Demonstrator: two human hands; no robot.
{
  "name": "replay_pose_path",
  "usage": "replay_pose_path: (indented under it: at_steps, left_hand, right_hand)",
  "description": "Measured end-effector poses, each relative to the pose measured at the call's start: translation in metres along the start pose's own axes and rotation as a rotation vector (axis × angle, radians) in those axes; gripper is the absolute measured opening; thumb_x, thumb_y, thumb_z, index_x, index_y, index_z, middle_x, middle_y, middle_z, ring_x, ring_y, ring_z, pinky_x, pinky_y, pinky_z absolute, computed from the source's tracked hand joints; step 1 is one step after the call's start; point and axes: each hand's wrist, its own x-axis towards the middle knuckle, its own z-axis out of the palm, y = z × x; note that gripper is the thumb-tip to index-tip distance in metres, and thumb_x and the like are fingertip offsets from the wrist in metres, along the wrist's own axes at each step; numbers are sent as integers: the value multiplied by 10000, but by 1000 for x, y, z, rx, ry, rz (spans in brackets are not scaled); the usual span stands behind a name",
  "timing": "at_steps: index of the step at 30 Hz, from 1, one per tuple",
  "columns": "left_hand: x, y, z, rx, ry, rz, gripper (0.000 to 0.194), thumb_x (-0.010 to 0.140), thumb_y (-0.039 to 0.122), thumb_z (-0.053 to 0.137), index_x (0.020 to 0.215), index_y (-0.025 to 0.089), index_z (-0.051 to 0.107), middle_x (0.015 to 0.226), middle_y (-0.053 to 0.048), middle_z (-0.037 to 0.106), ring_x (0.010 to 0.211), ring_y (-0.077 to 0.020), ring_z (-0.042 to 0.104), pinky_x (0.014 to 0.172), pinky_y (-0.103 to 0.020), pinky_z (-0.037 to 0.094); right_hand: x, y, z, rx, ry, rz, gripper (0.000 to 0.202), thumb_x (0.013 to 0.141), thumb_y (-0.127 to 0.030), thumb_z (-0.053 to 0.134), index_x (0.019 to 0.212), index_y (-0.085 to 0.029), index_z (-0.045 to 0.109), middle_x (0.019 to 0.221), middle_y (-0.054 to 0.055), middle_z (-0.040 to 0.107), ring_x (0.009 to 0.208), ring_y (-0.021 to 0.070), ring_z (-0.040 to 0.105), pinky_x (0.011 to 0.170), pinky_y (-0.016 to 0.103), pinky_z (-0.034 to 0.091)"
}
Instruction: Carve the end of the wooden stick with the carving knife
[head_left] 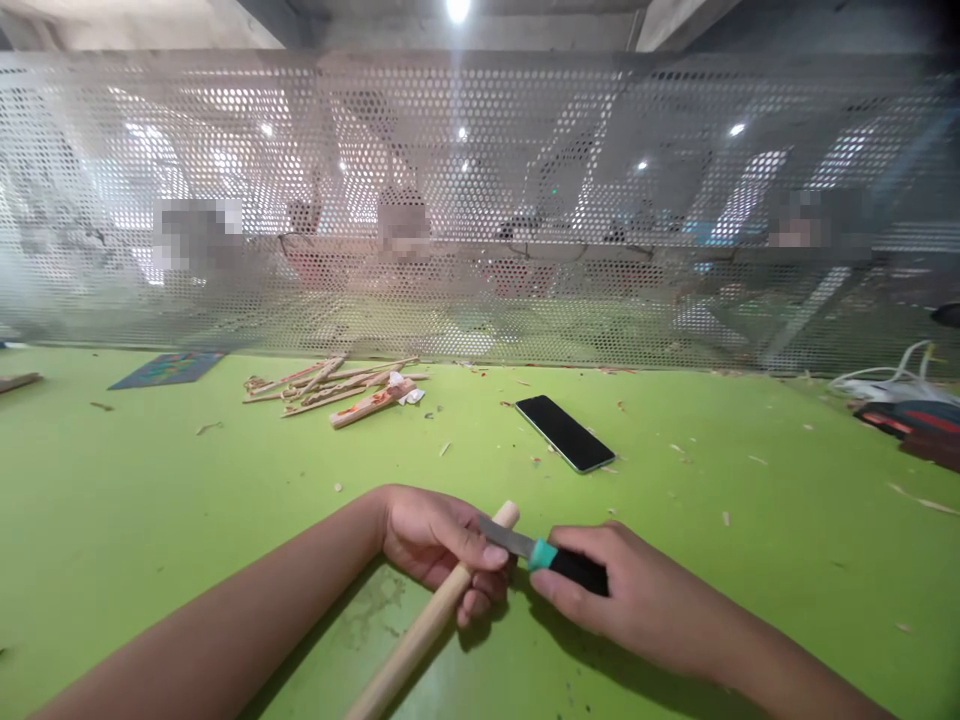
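Observation:
My left hand is wrapped round a pale round wooden stick, near its far end. The stick slants from the bottom edge up to the right, and its rounded tip shows past my fingers. In my right hand is a hand tool with a black and teal handle and a flat grey metal blade. That blade lies across the stick close to its tip, beside my left thumb. Whether the tool is a file or a knife is not clear from here.
Past my hands, a black phone lies on the green table. A pile of wooden sticks, a patterned card and scattered shavings lie farther off. White cables sit at right. A perforated screen closes the back.

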Motion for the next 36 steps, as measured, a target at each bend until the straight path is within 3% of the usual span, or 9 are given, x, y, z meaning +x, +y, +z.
replay_pose_path:
  at_steps: [15, 22, 27, 30, 36]
  left_hand:
    - [-1, 8, 4, -140, 19, -57, 209, 914, 388, 684, 912, 207, 579, 678, 52, 346, 560, -95, 277, 587, -216, 350]
    - [0, 9, 2, -167, 13, -82, 209, 951, 432, 618, 934, 227, 582, 667, 64, 320, 510, -93, 190, 525, -210, 325]
    - [-1, 7, 3, -169, -12, -118, 204, 956, 442, 575, 1013, 247, 562, 655, 66, 337, 475, -99, 199, 483, -233, 314]
    - [-2, 8, 3, -156, -7, -108, 231, 921, 441, 635, 1013, 245, 555, 646, 70, 353, 481, -95, 233, 493, -228, 331]
    - [1, 8, 1, -95, 8, -75, 283, 897, 376, 721, 815, 214, 504, 683, 48, 432, 566, -86, 411, 635, -241, 488]
  right_hand:
    - [4, 2, 11, -82, 133, 54, 495, 952, -635, 516, 749, -193, 610, 627, -20, 513, 567, 133, 402, 511, 265, 250]
    - [8, 8, 14, -69, 198, 91, 522, 951, -667, 498, 778, -197, 645, 647, 14, 591, 548, 152, 456, 496, 270, 264]
    - [14, 15, 5, -14, 245, 188, 562, 944, -713, 477, 843, -189, 655, 622, -5, 531, 520, 141, 409, 473, 266, 239]
    - [13, 14, 4, 9, 217, 152, 540, 950, -690, 493, 843, -183, 644, 648, -21, 489, 553, 130, 383, 491, 259, 247]
    - [6, 0, 2, 82, 134, 142, 464, 1003, -599, 465, 846, -184, 599, 611, -42, 453, 505, 111, 384, 467, 247, 229]
